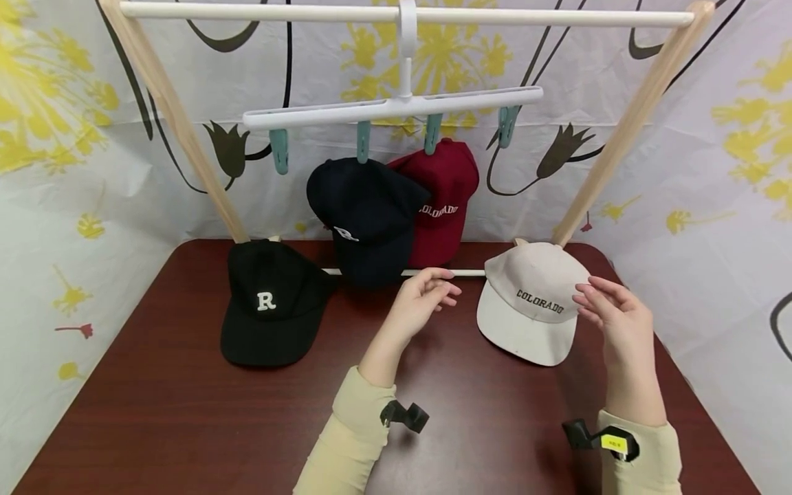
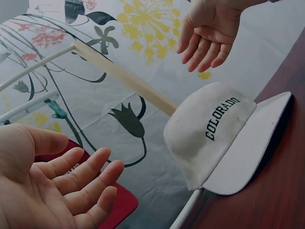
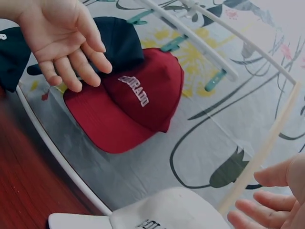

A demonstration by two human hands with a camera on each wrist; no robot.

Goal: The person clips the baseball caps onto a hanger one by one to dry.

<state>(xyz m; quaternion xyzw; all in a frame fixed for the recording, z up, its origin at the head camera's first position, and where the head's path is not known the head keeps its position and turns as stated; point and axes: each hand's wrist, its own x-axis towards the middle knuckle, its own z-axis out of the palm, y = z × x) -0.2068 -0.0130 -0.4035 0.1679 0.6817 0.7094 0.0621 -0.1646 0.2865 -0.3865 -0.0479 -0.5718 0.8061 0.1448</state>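
A white baseball cap (image 1: 532, 302) lettered COLORADO sits on the table at the right. My right hand (image 1: 621, 320) is beside its right side, fingers relaxed and holding nothing; in the right wrist view a gap shows between them. My left hand (image 1: 421, 302), loosely bent and holding nothing, hovers over the table between the caps. Behind it a navy cap (image 1: 371, 213) and a red COLORADO cap (image 1: 442, 199) hang from green clips on a white hanger (image 1: 396, 106). The navy cap partly covers the red one.
A black cap (image 1: 266, 309) with a white R lies at the table's left. The hanger hooks over a white rod (image 1: 260, 12) between wooden posts (image 1: 631, 130). The outer clips (image 1: 280, 151) hold nothing. A low white bar crosses behind the caps; a patterned cloth hangs at the back.
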